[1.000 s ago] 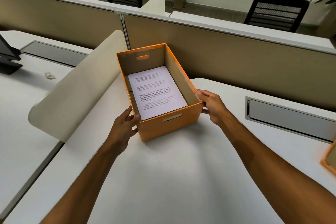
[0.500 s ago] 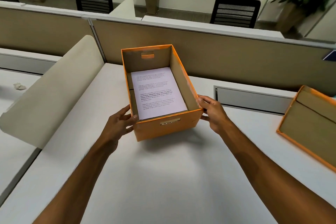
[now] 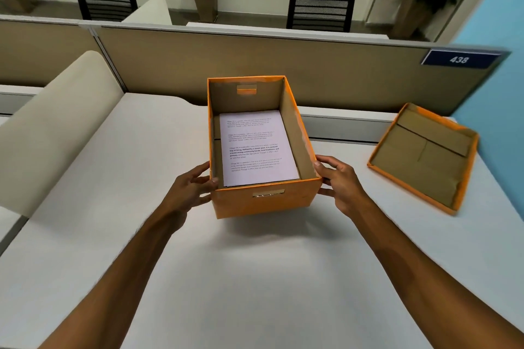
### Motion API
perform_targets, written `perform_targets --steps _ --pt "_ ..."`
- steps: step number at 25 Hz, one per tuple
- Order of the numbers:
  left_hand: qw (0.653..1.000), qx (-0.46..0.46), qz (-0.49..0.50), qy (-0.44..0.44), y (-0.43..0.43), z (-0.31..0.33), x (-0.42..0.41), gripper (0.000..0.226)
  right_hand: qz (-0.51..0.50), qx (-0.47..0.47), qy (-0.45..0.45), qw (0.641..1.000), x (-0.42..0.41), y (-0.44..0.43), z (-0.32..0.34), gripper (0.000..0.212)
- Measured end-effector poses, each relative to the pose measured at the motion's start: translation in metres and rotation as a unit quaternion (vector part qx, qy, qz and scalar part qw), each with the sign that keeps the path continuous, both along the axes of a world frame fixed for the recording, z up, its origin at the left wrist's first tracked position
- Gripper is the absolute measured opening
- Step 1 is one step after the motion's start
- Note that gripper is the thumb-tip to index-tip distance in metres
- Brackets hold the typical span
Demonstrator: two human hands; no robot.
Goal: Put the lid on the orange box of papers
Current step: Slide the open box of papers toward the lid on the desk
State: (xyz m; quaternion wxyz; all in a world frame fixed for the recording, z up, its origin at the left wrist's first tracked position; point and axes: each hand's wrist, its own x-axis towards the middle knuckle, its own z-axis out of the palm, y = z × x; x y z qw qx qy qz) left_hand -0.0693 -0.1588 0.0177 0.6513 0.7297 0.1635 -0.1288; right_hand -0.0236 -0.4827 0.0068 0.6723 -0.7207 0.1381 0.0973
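Note:
An open orange box point(image 3: 266, 202) stands on the white desk point(image 3: 255, 278) in front of me, with a stack of printed papers point(image 3: 256, 147) lying flat inside. My left hand point(image 3: 190, 193) presses the box's near left corner, thumb over the rim. My right hand point(image 3: 341, 181) holds the near right corner, fingers against the side wall. The orange lid point(image 3: 425, 159) lies upside down on the desk to the right, its brown inside facing up, apart from the box and from both hands.
A beige partition wall point(image 3: 312, 73) with a blue "438" sign point(image 3: 459, 59) runs behind the desk. A cream curved divider point(image 3: 56, 125) stands at the left. A grey cable cover point(image 3: 346, 125) sits behind the box. Black chairs and potted plants stand beyond the partition.
The view has swung to the right, bringing the whole lid and the number sign into sight. Both hands stay on the box's near corners; the box has barely shifted.

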Motion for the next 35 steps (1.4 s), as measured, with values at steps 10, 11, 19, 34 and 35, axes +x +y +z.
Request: perform_targets --steps 10,11,19,34,35 --pt "0.999 0.0 -0.043 -0.001 -0.081 -0.013 -0.079 0.055 -0.03 0.011 -0.003 0.999 -0.11 -0.093 -0.011 0.029" --pt "0.999 0.0 -0.044 0.0 -0.085 -0.015 -0.088 0.054 -0.03 0.013 -0.003 0.999 -0.121 -0.098 -0.013 0.028" --pt "0.999 -0.01 -0.043 0.01 -0.101 -0.026 -0.147 0.055 -0.034 0.028 0.003 0.999 -0.187 -0.115 -0.026 0.03" --pt "0.998 -0.028 -0.052 0.032 -0.086 -0.037 -0.211 0.059 -0.093 0.02 0.018 0.995 -0.275 -0.09 -0.039 0.032" --pt "0.998 -0.024 -0.056 0.031 -0.085 -0.037 -0.213 0.058 -0.095 0.021 0.017 0.995 -0.278 -0.089 -0.039 0.032"
